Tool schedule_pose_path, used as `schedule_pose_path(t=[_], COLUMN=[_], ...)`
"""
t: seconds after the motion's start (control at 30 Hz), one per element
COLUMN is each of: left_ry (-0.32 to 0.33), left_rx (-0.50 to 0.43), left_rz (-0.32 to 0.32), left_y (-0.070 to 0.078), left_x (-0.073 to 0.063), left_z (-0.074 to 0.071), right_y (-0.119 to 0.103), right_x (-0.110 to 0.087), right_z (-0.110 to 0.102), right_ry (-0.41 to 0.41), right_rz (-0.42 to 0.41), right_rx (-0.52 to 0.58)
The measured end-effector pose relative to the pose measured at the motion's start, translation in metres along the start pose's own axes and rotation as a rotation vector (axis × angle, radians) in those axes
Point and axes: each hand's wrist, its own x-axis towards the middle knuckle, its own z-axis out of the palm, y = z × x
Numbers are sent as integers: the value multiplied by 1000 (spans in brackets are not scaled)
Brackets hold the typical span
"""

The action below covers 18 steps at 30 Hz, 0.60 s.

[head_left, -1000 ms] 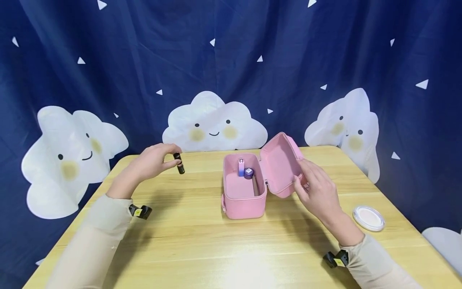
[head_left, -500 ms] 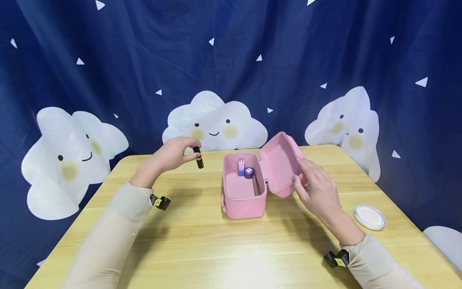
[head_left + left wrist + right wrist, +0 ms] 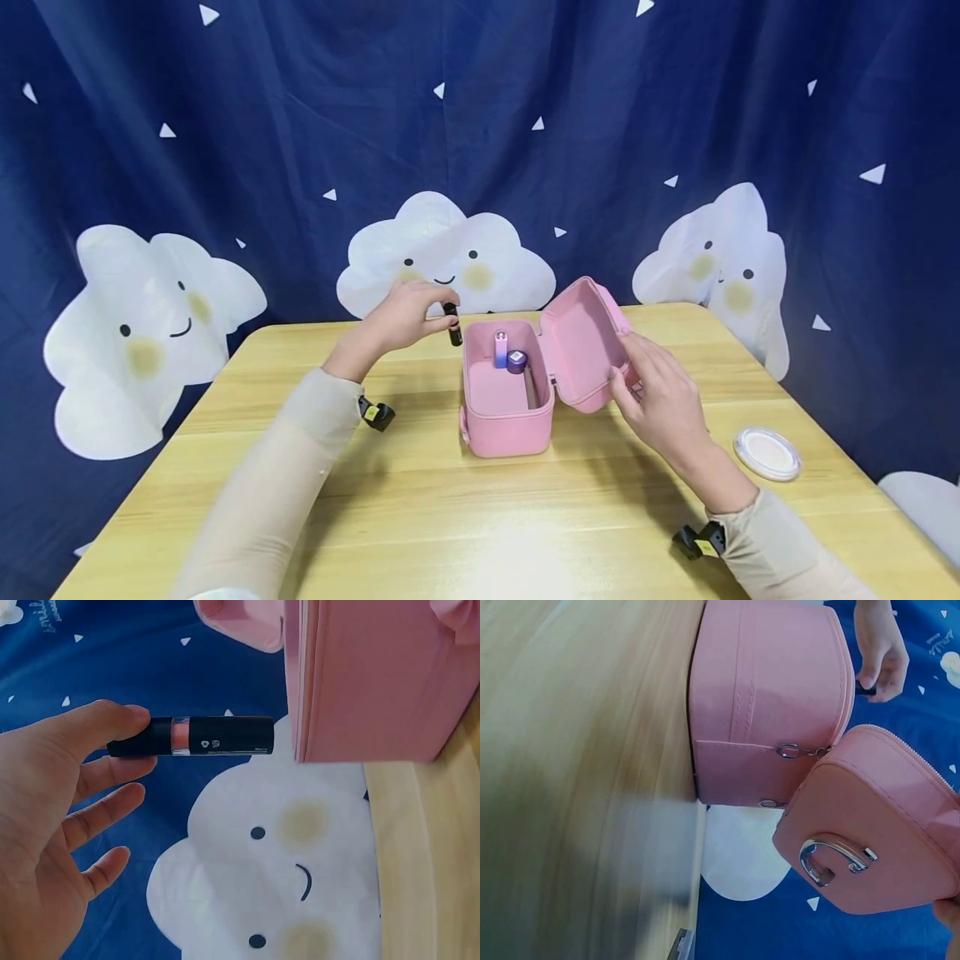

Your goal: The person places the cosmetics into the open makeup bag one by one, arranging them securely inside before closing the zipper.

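Left hand (image 3: 408,317) pinches slim black cylindrical tube with pink band (image 3: 229,735) by its upper end, other fingers spread; tube hangs below fingertips, long axis near upright, just beside left wall of pink leather-look boxy case (image 3: 510,435), apart from it; left hand nearer the compartment, right hand (image 3: 663,400) grips raised pink lid (image 3: 581,342); pale wooden tabletop (image 3: 420,525), dark-blue cloud-print curtain (image 3: 300,125) behind

The case (image 3: 506,435) is pink inside and out; the tube (image 3: 232,736) is black with a coral band and pale print; the slim container (image 3: 501,350) fades from pink to blue; the jar (image 3: 516,363) is purple, marked white; the tabletop (image 3: 450,517) is yellow-grained wood; the curtain (image 3: 337,83) is navy, patterned with white triangles (image 3: 873,174) and smiling, yellow-cheeked white clouds (image 3: 153,333).
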Motion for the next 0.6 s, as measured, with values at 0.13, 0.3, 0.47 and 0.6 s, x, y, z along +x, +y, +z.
schedule_pose_path(t=[0.13,0.3,0.47,0.6], left_ry=[-9,-17,-29,-62], left_rx=[7,2,5,-3], left_rz=[11,28,29,-4], left_y=[5,10,12,11], left_x=[9,19,26,31], left_z=[7,17,28,37], right_y=[-1,0,0,0], right_x=[0,-1,-2,-1], right_z=[0,0,0,0], right_ry=[2,6,6,6], right_rz=[-2,-2,0,-2], right_rx=[-1,-1,0,-2])
